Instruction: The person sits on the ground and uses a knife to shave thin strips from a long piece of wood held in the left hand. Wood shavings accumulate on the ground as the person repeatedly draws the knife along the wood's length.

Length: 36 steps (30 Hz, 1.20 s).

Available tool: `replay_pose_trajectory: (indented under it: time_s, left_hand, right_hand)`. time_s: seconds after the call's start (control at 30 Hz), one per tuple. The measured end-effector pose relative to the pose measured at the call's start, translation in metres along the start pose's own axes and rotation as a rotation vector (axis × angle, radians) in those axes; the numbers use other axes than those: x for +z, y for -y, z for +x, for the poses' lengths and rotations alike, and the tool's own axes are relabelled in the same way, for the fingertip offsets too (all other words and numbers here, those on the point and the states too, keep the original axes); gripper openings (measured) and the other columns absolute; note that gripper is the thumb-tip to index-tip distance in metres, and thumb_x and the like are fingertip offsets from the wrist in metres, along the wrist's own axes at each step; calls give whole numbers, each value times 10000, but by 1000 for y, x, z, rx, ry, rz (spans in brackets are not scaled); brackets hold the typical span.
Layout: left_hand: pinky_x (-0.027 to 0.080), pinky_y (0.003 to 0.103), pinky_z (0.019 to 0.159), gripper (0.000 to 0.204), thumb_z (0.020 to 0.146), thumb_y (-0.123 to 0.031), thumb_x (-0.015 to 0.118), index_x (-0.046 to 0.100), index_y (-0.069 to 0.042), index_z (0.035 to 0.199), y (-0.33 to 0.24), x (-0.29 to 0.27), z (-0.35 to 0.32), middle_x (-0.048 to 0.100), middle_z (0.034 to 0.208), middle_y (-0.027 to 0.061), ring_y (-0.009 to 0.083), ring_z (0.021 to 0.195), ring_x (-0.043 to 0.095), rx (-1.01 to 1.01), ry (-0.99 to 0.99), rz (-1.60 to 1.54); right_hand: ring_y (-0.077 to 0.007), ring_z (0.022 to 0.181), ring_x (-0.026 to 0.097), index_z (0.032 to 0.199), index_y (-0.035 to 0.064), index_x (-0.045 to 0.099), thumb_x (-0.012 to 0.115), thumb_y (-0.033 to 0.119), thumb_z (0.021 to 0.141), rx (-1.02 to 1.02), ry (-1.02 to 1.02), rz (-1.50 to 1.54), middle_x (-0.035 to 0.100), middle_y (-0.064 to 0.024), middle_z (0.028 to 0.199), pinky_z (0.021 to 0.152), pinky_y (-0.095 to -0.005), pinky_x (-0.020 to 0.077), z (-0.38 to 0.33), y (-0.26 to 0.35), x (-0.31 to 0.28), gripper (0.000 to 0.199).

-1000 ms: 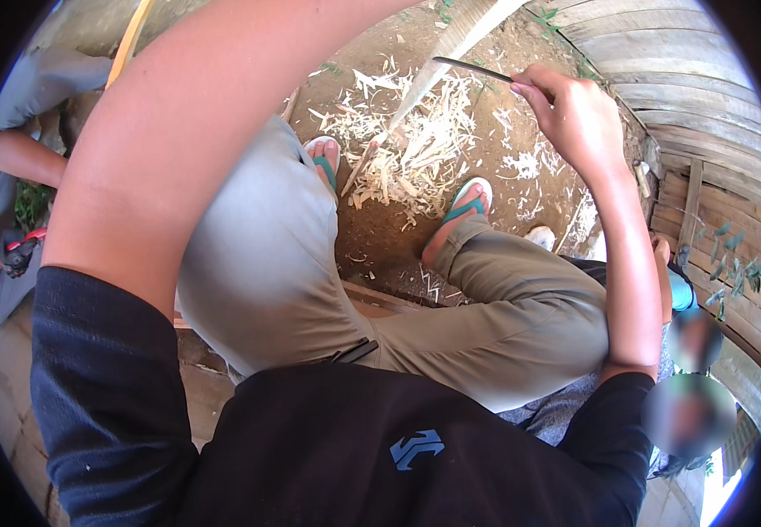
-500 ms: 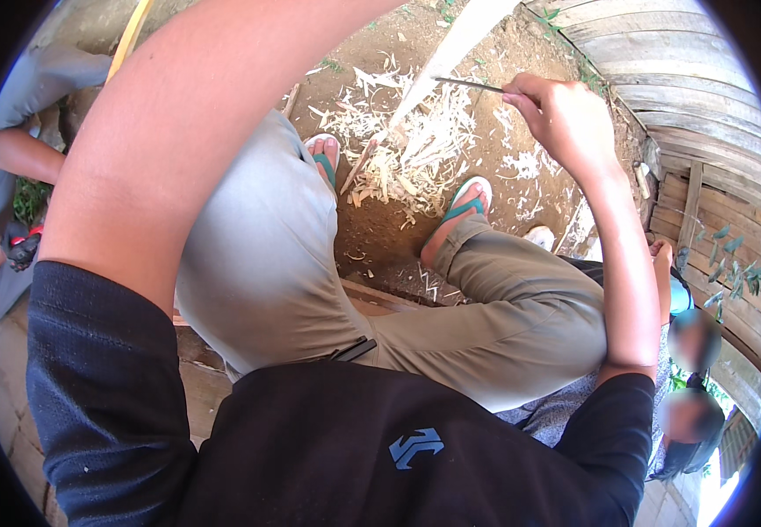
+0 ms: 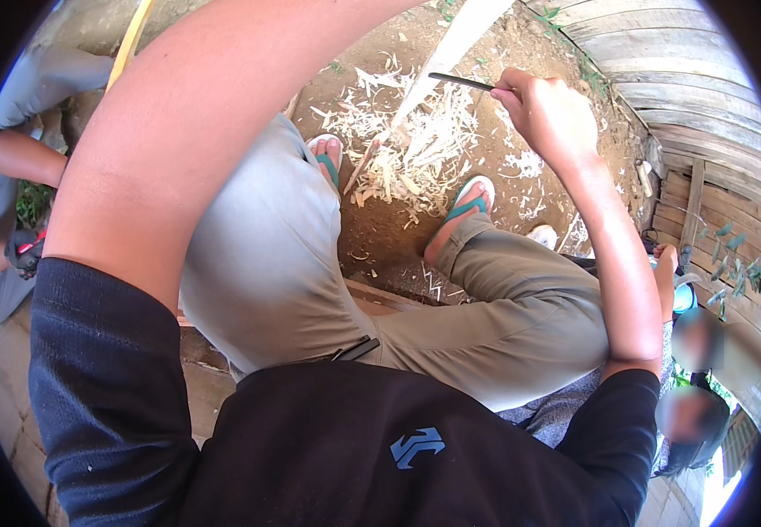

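My right hand (image 3: 554, 121) is closed around the grip end of a thin, dark-bladed knife (image 3: 461, 81). The blade points left and its tip lies against or just over a long pale piece of wood (image 3: 453, 51); contact is hard to make out. This wood slants from the top edge down toward the ground, narrowing at its lower end. Of my left side only the bare forearm (image 3: 248, 88) shows, reaching up past the top edge, with the hand outside the picture. Below the knife, curled wood shavings (image 3: 437, 154) are heaped on the dirt.
My feet in green-strapped flip-flops (image 3: 471, 204) flank the shavings. A plank wall (image 3: 661, 66) runs along the right. Another person's arm (image 3: 20, 156) and gloved hand (image 3: 25, 253) show at far left, near a yellowish strip (image 3: 130, 44). More people sit at lower right.
My right hand and the knife have shifted a little left, the blade now reaching farther across the pale wood. My left forearm has moved slightly right.
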<state>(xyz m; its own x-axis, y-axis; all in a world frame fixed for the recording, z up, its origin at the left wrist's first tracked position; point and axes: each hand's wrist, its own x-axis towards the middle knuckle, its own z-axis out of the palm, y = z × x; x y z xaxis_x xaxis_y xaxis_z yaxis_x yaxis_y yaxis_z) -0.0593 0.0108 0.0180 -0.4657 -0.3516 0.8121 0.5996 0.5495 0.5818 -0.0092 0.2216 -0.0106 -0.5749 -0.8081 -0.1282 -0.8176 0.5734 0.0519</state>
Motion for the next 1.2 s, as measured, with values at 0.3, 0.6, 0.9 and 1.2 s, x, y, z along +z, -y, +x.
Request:
replay_pose_trajectory:
  time_s: [0.3,0.6,0.9,1.2]
  left_hand:
    - [545,454,830,434,826,-209,673,600,5,1197,3,6,-1,659,1027,254,405,946,664,11,-11,22]
    - [535,431,726,350,859,-192,682,601,11,1132,3,0,-2,652,933,213,350,824,663,-28,8,11]
    - [524,408,622,275,892,-174,691,601,17,1068,1,0,3,646,839,172,296,703,661,-39,51,1]
    - [496,368,492,177,949,-156,676,607,4,980,29,-7,-3,620,723,102,214,549,631,-194,75,-77]
  right_hand:
    - [-378,764,726,995,132,694,628,314,994,-53,13,0,727,-164,786,700,-487,579,3,-5,17,193]
    - [-361,753,722,982,143,661,625,318,999,-138,-73,-9,718,-146,780,656,-467,569,7,-5,10,179]
    - [-318,789,731,1024,171,704,660,390,979,-238,-38,295,758,-65,897,708,-433,574,28,-73,44,228]
    - [-309,713,712,967,173,694,579,417,1019,-477,-260,181,723,-58,788,635,-434,578,56,-77,133,275]
